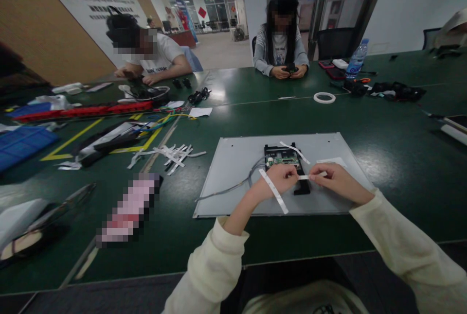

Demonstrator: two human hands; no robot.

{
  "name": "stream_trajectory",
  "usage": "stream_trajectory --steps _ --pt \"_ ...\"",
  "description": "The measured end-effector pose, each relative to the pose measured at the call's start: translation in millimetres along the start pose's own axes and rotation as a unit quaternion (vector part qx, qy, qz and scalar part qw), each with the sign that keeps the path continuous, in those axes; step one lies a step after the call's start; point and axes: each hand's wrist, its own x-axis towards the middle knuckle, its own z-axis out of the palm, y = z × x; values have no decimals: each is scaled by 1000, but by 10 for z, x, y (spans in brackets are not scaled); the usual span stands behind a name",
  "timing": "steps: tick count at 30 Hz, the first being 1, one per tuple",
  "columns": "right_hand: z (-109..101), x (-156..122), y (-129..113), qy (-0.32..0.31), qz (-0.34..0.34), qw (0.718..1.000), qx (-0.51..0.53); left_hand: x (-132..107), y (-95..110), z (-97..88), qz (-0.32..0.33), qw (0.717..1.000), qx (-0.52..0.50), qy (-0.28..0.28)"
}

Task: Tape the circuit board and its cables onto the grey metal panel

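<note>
A grey metal panel (237, 158) lies flat on the green table in front of me, with a black module and green circuit board (283, 159) mounted near its middle. Both my hands hover over it. My left hand (279, 178) and my right hand (337, 180) each pinch one end of a short white tape strip (305, 177) stretched between them. A longer white strip (273, 190) hangs across my left wrist. Another white strip (295, 151) lies over the module. A grey cable (233, 188) runs off the board to the left.
Loose white strips (171, 154) lie left of the panel, beside cables and yellow floor-tape lines. A tape roll (324, 97) and a water bottle (356, 59) stand farther back. Two people sit across the table, each with something in their hands. A blurred pink object (127, 209) lies near left.
</note>
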Motion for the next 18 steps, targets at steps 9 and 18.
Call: stream_trajectory --steps 9,18 --pt "25 16 25 14 0 996 -85 -3 -73 147 -19 993 118 25" --pt "95 10 37 26 -38 976 -213 -16 -105 226 -28 982 182 45"
